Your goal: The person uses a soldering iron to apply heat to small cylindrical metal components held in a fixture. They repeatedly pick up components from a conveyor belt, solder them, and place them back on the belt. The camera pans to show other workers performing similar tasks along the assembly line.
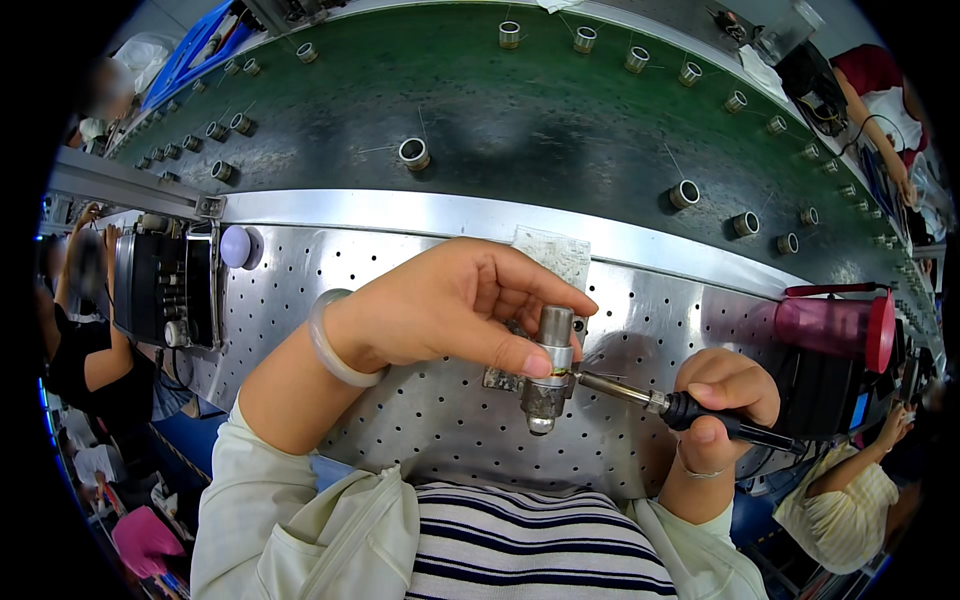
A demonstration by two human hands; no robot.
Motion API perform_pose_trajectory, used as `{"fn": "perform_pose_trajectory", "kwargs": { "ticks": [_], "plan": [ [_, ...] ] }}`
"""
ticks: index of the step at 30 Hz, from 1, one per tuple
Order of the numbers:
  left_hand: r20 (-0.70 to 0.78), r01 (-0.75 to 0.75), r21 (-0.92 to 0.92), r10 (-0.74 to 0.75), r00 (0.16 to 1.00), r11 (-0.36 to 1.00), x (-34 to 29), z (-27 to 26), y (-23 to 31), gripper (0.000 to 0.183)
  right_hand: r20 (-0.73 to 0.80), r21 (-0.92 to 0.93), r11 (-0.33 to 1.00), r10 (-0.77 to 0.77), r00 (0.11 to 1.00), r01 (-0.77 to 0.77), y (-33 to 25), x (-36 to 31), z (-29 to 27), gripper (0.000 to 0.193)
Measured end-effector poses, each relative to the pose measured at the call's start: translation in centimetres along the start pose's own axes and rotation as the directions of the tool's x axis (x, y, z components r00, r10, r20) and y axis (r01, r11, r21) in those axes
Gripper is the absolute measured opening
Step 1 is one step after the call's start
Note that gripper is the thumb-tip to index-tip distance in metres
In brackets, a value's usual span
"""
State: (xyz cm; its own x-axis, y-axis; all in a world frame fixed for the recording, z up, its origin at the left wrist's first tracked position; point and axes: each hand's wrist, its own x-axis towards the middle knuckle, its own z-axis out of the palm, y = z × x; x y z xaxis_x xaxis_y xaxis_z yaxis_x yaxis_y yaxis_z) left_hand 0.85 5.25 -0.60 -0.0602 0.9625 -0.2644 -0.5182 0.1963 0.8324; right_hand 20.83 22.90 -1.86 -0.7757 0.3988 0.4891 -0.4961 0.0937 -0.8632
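Observation:
My left hand (455, 305) pinches a small metal cylinder (555, 330) between thumb and fingers, holding it upright on a metal fixture (543, 398) at the centre of the perforated steel worktop (400, 430). My right hand (725, 395) grips the black handle of a soldering iron (690, 410). The iron's metal tip (600, 383) touches the joint just under the cylinder from the right. A pale bangle sits on my left wrist.
A green conveyor belt (520, 110) carrying several small metal rings (413, 152) curves across the back. A dark red bottle (835, 328) lies at the right, a black device (165, 290) and lilac knob at the left. Other people work at both sides.

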Motion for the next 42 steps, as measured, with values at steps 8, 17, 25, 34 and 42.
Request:
{"fn": "perform_pose_trajectory", "kwargs": {
  "ticks": [8,17,25,34,42],
  "plan": [
    [-0.006,0.013,-0.027,-0.014,1.000,1.000,0.2,0.2,0.0,0.056,0.040,-0.019,1.000,0.005,0.999,-0.004,0.1,0.3,0.0,0.021],
    [0.027,-0.022,-0.157,0.027,0.999,0.987,0.4,-0.8,-0.5,0.062,-0.231,0.125,0.986,0.140,0.963,-0.114,-0.8,0.8,0.9,0.028],
    [-0.467,-0.015,0.844,0.746,0.475,0.537,-1.1,-10.2,5.8,0.036,-0.359,0.092,0.985,0.170,0.918,-0.147,-0.8,0.1,0.1,0.033],
    [-0.367,0.755,0.649,0.906,0.209,0.089,-8.7,-23.5,5.7,0.060,-0.314,0.231,0.964,0.205,0.927,-0.135,-0.9,0.5,-0.9,0.021],
    [0.231,-0.133,0.972,0.701,0.674,-0.193,9.1,-2.6,6.7,0.032,-0.293,0.207,0.975,0.145,0.945,-0.086,-2.4,0.2,-2.2,0.009]
  ]
}}
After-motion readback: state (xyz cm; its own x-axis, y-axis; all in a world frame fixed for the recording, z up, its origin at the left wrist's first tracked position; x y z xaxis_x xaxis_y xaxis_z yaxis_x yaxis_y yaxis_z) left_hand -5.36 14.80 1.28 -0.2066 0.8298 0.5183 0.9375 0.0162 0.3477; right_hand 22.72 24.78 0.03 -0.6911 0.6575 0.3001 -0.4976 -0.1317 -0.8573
